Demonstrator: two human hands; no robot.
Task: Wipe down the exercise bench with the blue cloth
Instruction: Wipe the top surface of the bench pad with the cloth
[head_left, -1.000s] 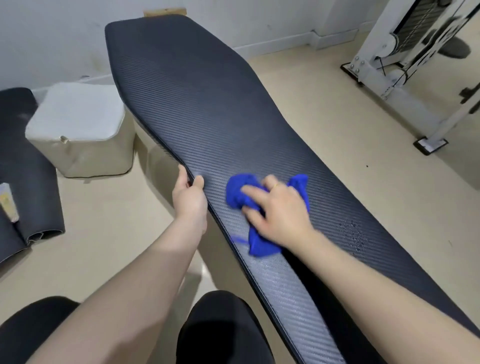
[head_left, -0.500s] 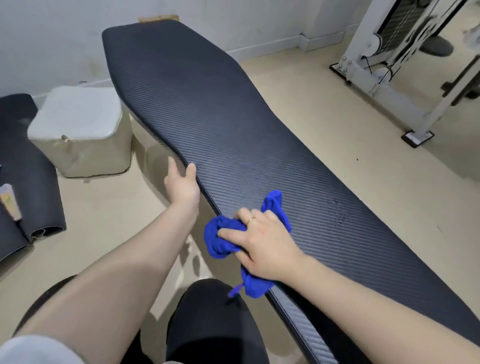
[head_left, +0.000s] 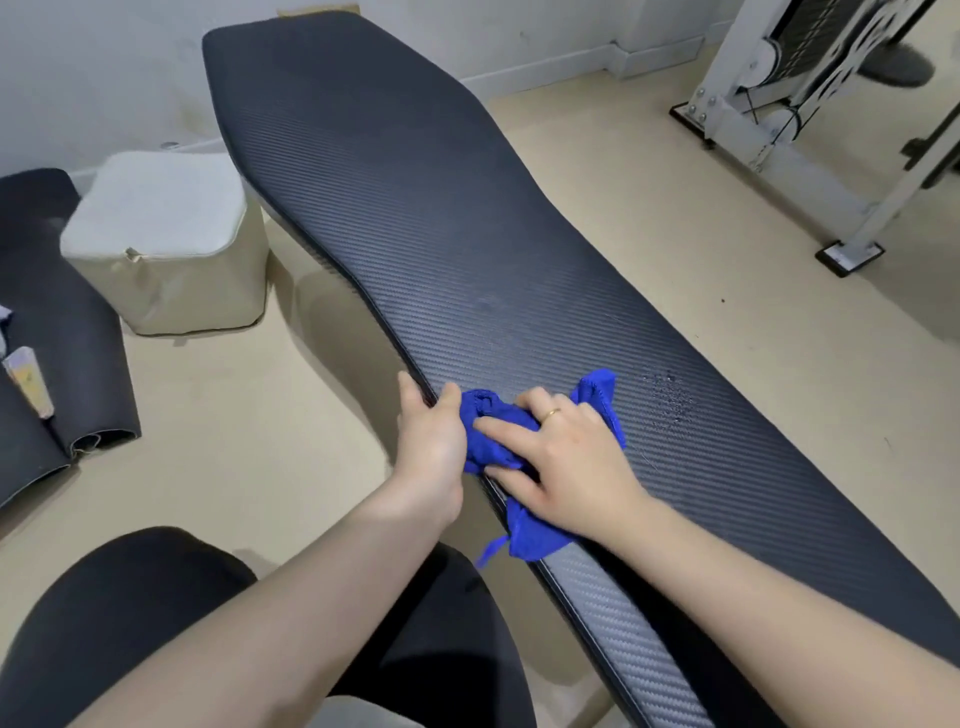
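The right hand lies palm-down on the blue cloth, fingers spread and only slightly bent, pressing the bunched fabric against the near left edge of the exercise bench; a ring is visible on one finger. The left hand grips the same edge of the bench just beside the cloth, thumb on the top surface and touching the cloth, the remaining fingers wrapped over the rim and mostly out of sight below it. The cloth is crumpled into a wad between and under the two hands, with one corner standing up beyond the right hand's knuckles and another flap hanging over the bench edge below the wrist, where a loose thread trails down. The bench pad is long, dark and finely ribbed in a carbon-weave pattern, widening toward its far end near the wall. A patch of small droplets sits on the pad just to the right of the cloth. Both forearms are bare, and the person's dark-clad knees show at the lower left. On the beige floor to the left of the bench stand a cream fabric storage box and rolled dark mats. A white machine frame stands on the floor at the upper right, well apart from the bench.
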